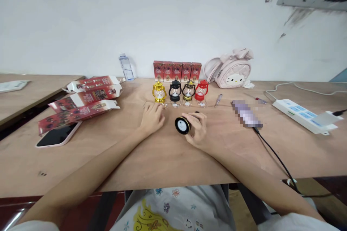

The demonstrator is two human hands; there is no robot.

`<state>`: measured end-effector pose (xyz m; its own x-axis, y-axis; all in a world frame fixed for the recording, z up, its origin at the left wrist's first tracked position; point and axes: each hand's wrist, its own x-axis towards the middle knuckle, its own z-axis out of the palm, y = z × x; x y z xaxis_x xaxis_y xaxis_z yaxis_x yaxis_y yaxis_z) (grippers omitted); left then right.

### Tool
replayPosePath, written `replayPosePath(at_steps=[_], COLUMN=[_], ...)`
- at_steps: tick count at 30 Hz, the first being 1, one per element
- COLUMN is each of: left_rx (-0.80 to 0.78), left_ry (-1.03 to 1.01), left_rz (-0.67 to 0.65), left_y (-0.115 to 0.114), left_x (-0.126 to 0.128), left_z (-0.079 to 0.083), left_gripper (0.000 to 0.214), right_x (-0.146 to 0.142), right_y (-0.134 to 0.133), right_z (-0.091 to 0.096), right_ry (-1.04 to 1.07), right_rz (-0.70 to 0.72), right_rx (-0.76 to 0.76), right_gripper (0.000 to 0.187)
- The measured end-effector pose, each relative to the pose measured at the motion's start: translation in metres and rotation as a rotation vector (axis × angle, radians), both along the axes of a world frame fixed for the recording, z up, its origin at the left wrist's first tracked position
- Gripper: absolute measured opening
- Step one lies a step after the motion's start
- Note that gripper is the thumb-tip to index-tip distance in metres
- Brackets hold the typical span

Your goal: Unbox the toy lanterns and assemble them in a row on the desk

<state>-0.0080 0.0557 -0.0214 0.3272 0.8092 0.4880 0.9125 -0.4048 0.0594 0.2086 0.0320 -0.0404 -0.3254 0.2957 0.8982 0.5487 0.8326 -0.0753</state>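
Note:
My right hand (197, 126) is closed around a small lantern (182, 125) with a black and gold rim, tipped so its round base faces me. A pale disc shows in the middle of that base. My left hand (152, 117) rests on the table with fingers bent and close together, its fingertips at a thin wire piece; whether they grip it is hidden. Behind my hands stand upright miniature lanterns: gold (158, 93), black (175, 92), black-gold (188, 92) and red (201, 91). Thin wire pieces with small white parts (187, 104) lie before them.
Red boxes (177, 71) stand against the wall, beside a bottle (126, 66) and a pink bag (234, 72). Opened boxes (89, 97) and a phone (58, 135) lie left. A small screwdriver (218, 100), blurred-out phone (246, 113), cable and power strip (303, 115) lie right.

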Motion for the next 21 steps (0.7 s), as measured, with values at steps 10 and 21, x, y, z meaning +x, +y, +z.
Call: replayPosePath(at_steps=[10, 21], left_rx=[-0.123, -0.243], left_ry=[-0.108, -0.182], left_rz=[0.352, 0.332], left_y=[0.044, 0.067], left_x=[-0.020, -0.014], left_z=[-0.008, -0.006], left_gripper=[0.092, 0.088], right_x=[0.001, 0.002], right_y=[0.000, 0.003], right_z=[0.001, 0.000], right_ry=[-0.088, -0.098], right_rz=[0.095, 0.105], right_rx=[-0.026, -0.088], right_gripper=[0.059, 0.055])
